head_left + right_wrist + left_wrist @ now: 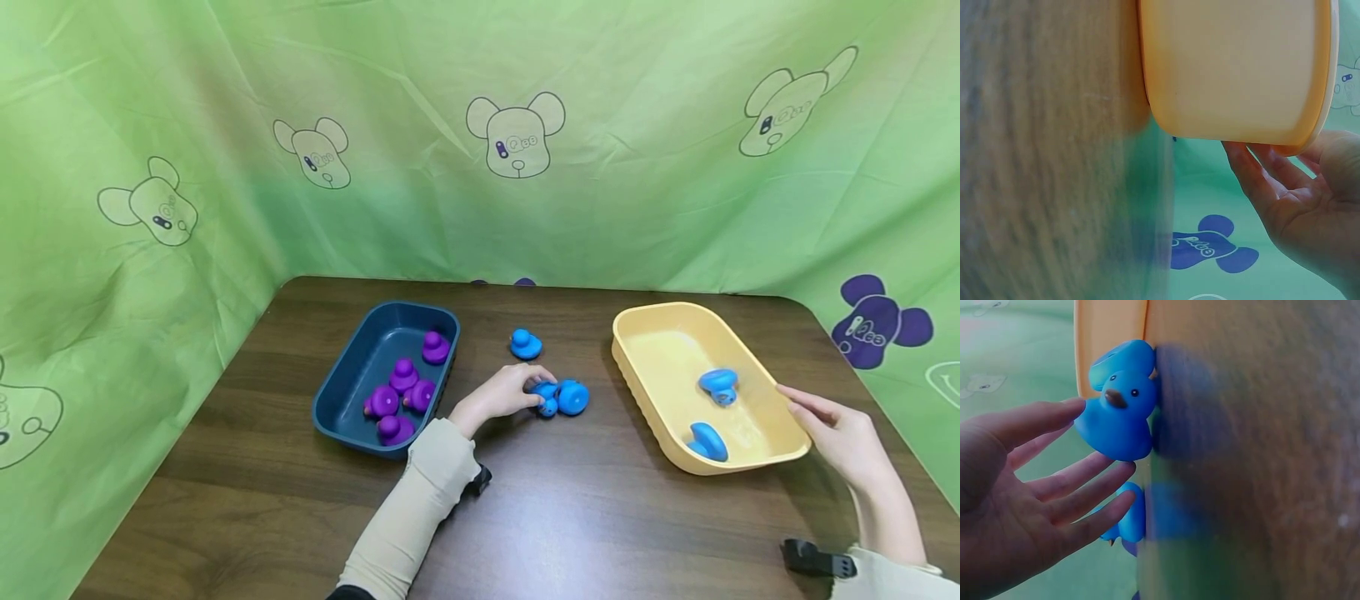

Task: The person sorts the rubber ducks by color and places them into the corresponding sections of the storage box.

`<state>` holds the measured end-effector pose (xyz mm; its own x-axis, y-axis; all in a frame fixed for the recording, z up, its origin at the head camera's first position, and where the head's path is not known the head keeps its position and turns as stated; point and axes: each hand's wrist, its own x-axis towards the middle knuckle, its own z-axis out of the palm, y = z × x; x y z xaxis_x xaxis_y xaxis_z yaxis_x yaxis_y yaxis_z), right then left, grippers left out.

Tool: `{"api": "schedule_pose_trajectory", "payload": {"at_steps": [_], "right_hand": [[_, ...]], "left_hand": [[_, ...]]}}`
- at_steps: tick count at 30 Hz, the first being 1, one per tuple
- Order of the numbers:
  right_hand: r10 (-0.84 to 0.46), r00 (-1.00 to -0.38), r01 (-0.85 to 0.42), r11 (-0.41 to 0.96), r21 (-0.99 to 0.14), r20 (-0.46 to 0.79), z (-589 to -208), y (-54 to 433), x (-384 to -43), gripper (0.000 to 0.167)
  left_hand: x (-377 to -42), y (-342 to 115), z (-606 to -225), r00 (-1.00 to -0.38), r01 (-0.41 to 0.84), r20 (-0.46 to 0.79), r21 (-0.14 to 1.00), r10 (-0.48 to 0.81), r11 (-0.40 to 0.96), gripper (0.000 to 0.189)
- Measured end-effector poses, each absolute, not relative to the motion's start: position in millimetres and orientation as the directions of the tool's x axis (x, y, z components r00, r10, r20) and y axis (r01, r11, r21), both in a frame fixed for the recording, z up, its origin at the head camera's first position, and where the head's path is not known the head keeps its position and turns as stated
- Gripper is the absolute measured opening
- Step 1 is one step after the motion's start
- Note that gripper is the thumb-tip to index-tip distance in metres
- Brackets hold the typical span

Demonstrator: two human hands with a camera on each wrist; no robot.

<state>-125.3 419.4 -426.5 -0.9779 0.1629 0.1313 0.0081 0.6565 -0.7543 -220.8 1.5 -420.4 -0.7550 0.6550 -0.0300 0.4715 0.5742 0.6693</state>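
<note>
My left hand (506,390) is at a blue rubber duck (547,402), thumb on one side and fingers on the other. In the left wrist view, this upright duck (1119,415) shows its face, and the thumb tip touches its side. A second blue duck (573,397) lies tipped right beside it. Farther back stands another blue duck (525,344). With my right hand (847,433) I hold the right rim of a yellow tray (652,333); in the right wrist view, fingers (1254,178) press its outer wall. Two tipped blue ducks (707,442) lie inside it.
On the left of the wooden table (247,467) is a dark blue tray (360,354) holding several purple ducks (403,376). A green printed cloth (420,208) hangs behind and along the sides.
</note>
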Motion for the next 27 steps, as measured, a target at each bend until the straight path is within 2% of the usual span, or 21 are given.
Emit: {"api": "schedule_pose_trajectory", "payload": {"at_steps": [12,19,27], "right_hand": [[0.146,-0.979,-0.011,0.662,-0.75,0.144,-420,411,-121,0.029],[0.14,-0.978,-0.021,0.676,-0.736,0.157,-436,425,-127,0.031],[0.149,-0.979,-0.008,0.66,-0.751,0.142,-418,408,-117,0.029]], "left_hand": [[-219,3,-425,-0.771,0.463,-0.03,0.66,0.636,0.592,0.027],[-220,5,-427,-0.777,0.479,0.002,0.652,0.63,0.588,0.024],[-220,8,-426,-0.784,0.495,0.029,0.634,0.621,0.595,0.02]]}}
